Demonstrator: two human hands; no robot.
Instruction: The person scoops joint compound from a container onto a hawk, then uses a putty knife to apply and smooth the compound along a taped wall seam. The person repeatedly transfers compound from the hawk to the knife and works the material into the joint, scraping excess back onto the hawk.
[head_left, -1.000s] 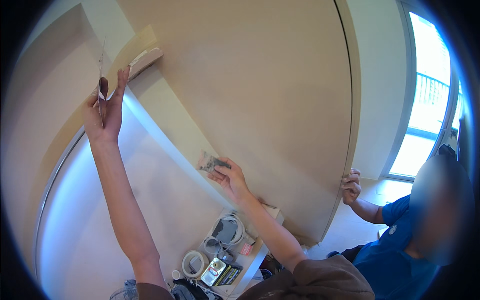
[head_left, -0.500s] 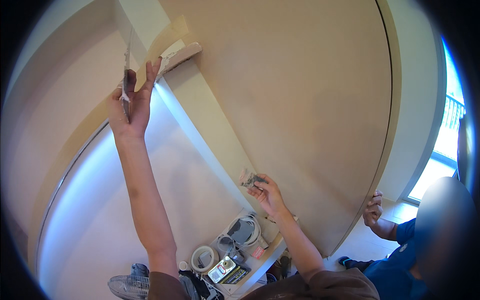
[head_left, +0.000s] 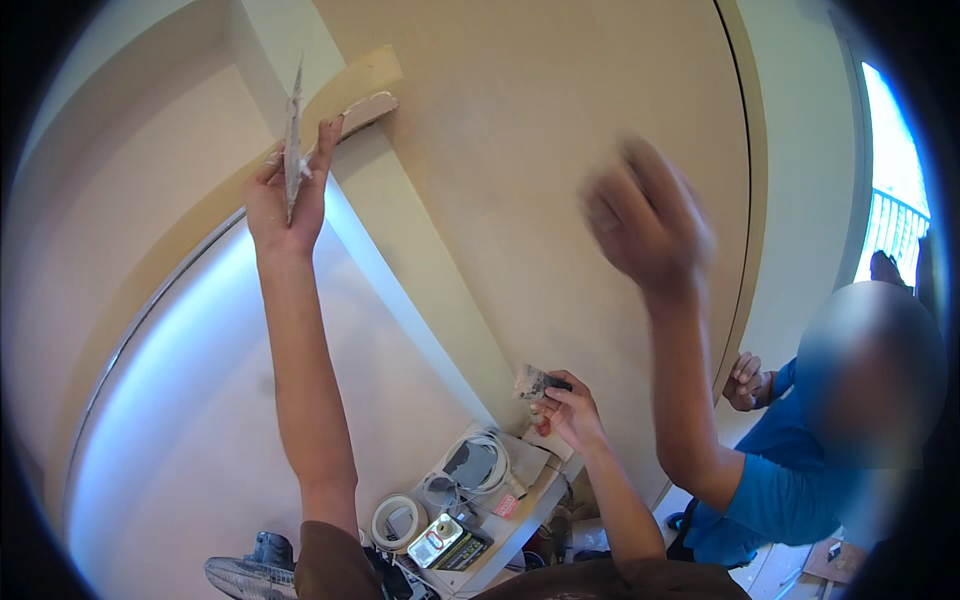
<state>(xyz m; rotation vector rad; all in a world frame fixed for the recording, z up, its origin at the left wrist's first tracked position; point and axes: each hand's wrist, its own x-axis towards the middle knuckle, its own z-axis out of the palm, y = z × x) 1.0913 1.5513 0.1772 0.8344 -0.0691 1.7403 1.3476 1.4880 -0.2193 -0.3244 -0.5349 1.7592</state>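
Note:
My left hand is raised high against the beige beam and grips a thin flat plaster-smeared blade, seen edge-on. My right hand is lower, at the beam's bottom end, shut on a small putty knife with grey-white filler on it. A patch of white filler sits at the beam's top, just right of my left fingertips. The large beige panel spreads to the right of both hands.
A person in a blue shirt stands at the right, one blurred hand raised on the panel, the other near its edge. Below lies a board with a tape roll, bowls and a small device. A bright window is far right.
The other person's arm has swung up onto the panel. My left hand keeps the blade raised; my right hand with the putty knife stays by the beam's lower end as the view shifts.

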